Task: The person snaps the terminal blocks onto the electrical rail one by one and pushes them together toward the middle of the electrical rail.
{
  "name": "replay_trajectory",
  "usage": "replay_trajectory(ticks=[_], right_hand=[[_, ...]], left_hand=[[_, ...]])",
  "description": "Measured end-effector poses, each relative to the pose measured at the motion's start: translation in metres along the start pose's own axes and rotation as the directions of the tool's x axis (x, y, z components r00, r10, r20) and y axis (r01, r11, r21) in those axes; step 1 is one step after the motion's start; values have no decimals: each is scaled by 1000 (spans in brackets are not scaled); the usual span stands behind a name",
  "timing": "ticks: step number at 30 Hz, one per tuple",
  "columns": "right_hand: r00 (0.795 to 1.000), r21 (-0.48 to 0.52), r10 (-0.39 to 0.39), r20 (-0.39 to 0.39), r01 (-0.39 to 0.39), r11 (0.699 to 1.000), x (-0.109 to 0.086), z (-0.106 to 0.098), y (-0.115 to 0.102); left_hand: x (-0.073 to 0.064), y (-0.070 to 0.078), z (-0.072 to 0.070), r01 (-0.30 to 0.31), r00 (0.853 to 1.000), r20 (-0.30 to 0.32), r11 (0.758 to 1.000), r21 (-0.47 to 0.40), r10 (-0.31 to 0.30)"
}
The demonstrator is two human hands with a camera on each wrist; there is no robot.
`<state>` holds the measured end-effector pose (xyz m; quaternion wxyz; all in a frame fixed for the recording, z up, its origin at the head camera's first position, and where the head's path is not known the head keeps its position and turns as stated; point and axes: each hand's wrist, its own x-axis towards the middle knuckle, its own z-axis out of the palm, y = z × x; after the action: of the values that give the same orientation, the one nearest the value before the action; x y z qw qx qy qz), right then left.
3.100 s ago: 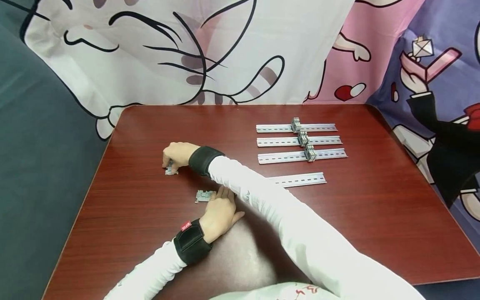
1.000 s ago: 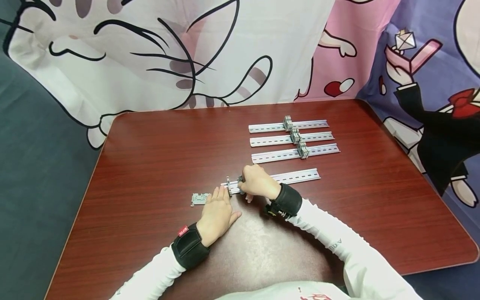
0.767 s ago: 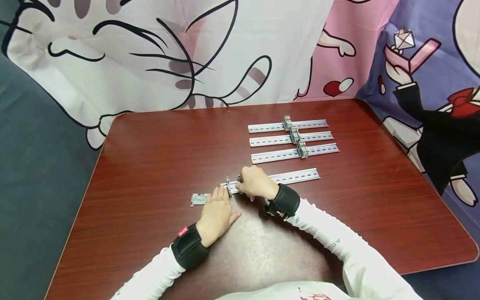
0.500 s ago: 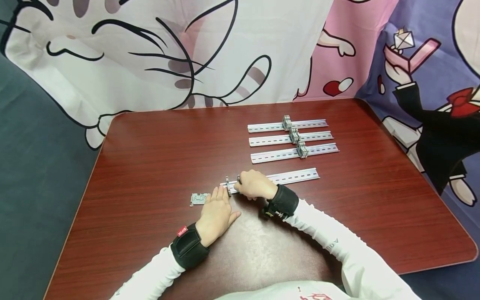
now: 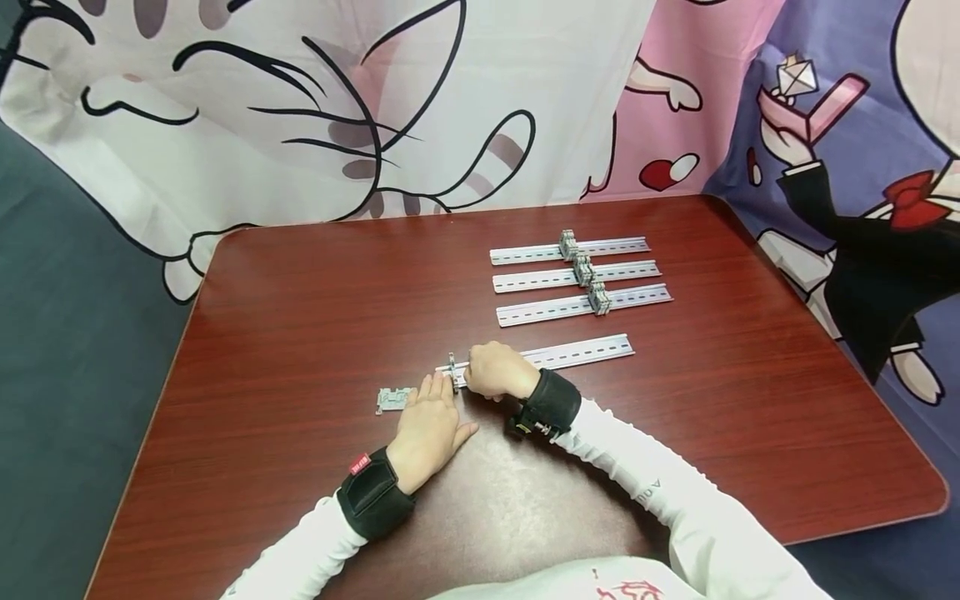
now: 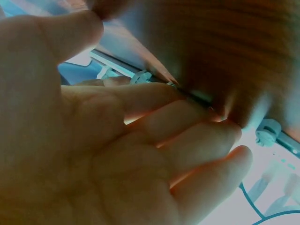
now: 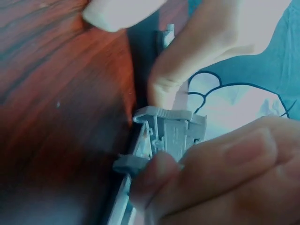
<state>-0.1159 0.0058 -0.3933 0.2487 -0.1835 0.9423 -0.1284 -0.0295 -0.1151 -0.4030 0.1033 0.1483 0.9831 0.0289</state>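
Note:
My left hand (image 5: 427, 425) lies palm down with straight fingers, its fingertips against the near side of a slotted metal DIN rail (image 5: 581, 352) by the rail's left end. A thin grey terminal block (image 5: 453, 372) stands on that rail, just beyond those fingertips. To its right, my right hand (image 5: 498, 371) has its fingers curled on the rail, holding a grey terminal block (image 7: 129, 164); the fingers mostly cover it. In the right wrist view, the standing block's flat side (image 7: 173, 136) faces the right fingertips. Another pale terminal block (image 5: 393, 400) lies flat left of my left hand.
Behind the worked rail lie a near rail (image 5: 540, 312), a middle rail (image 5: 528, 283) and a far rail (image 5: 521, 255), each bearing a small group of terminal blocks. A printed cloth (image 5: 450, 100) hangs along the table's back edge.
My right hand has come from the far left, where it gripped a terminal block, to the rail. Over the last second it edged left and lower. The left hand stays put; the head view shifts slightly.

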Motion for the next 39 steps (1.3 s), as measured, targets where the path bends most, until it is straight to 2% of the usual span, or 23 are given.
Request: replay_trajectory(ticks=[9,12,15,18,20,22,24,27,29,31,33,35,37,39], right_hand=[[999,7,-37,-27,37,999,2,0,-7],[999,13,-28,-19,28,1000,1,-1,-6],[1000,-36,-3,-2,3,999,0,-7,-6],[999,-131,4,-47,-10,991,-3,-18,-10],[995,-169,-22,-99,5,986,-3,-28,-14],[988,-188,-76,-137,50,981,-2,-39,-22],[981,-196,-142,-129,115,974,3,-49,-30],[966,-235,-256,-45,239,942,14,-58,-47],[945,-242,-325,43,326,914,24,-57,-60],[917,-247,-375,133,397,884,32,-50,-73],[899,-260,-389,204,432,864,38,-40,-85],[897,-297,-367,245,430,853,41,-28,-95],[904,-344,-340,259,415,842,43,-19,-101],[912,-385,-325,249,401,831,44,-14,-104]], left_hand=[[-3,-5,-2,5,1000,-7,1000,13,-5],[-2,-6,-1,6,1000,3,1000,18,-6],[-2,-5,-1,5,1000,20,1000,14,-6],[-1,-4,0,2,1000,29,1000,19,-2],[0,-4,0,1,1000,19,1000,29,-2],[0,-4,0,1,1000,0,999,50,-1],[0,-4,-1,-3,1000,-27,997,76,5],[-1,-4,0,-7,997,-73,995,104,14],[-2,-4,1,-8,993,-118,993,120,22],[-4,-3,4,-14,982,-182,989,144,40],[-6,-2,7,-29,960,-271,985,168,75],[-9,-2,10,-49,926,-358,980,193,117],[-10,-2,13,-66,895,-420,976,209,150],[-11,-2,14,-66,878,-451,973,221,162]])
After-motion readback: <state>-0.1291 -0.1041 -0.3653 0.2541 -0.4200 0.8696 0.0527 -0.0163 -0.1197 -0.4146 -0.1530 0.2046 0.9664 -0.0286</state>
